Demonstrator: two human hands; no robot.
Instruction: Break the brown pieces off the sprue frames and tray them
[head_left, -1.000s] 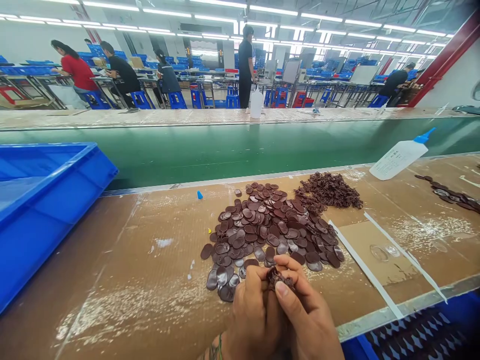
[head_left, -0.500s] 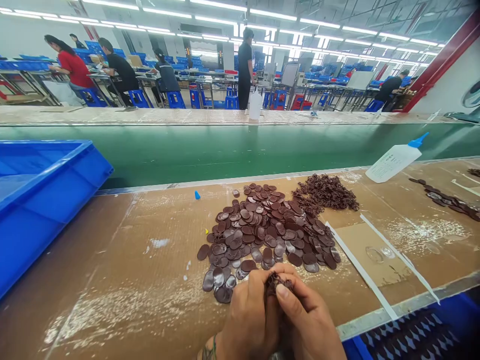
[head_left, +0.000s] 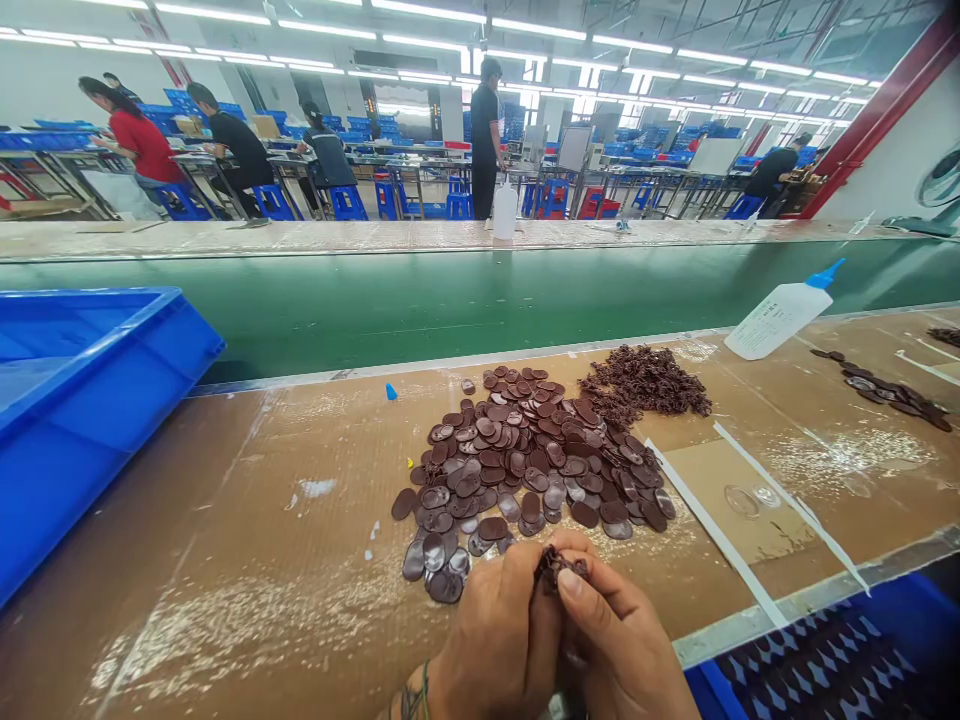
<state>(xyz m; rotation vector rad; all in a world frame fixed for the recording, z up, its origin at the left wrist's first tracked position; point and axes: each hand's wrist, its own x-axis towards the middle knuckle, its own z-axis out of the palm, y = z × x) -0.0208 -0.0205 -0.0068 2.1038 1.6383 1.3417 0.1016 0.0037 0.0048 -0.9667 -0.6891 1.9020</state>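
My left hand (head_left: 499, 625) and my right hand (head_left: 615, 620) are pressed together at the bottom centre, both closed around a clump of dark brown scraps (head_left: 556, 567). Only the top of the clump shows between my fingers and thumb; the rest is hidden in my palms. Just beyond my hands spreads a heap of dark brown oval pieces (head_left: 525, 450), some glossy. Touching the heap at its back right is a pile of small tangled brown scraps (head_left: 649, 385).
A blue bin (head_left: 97, 370) stands on the left. At right, a white bottle with a blue nozzle (head_left: 780, 315) leans over. White tape strips (head_left: 720, 535) border a cardboard patch. A blue crate with brown perforated sheets (head_left: 817, 660) sits below the table edge. Beyond the green belt (head_left: 390, 310), people work.
My hands stay closed together on the scraps, with only a slight shift of the fingers. The whole view has moved a little; the heaps look unchanged.
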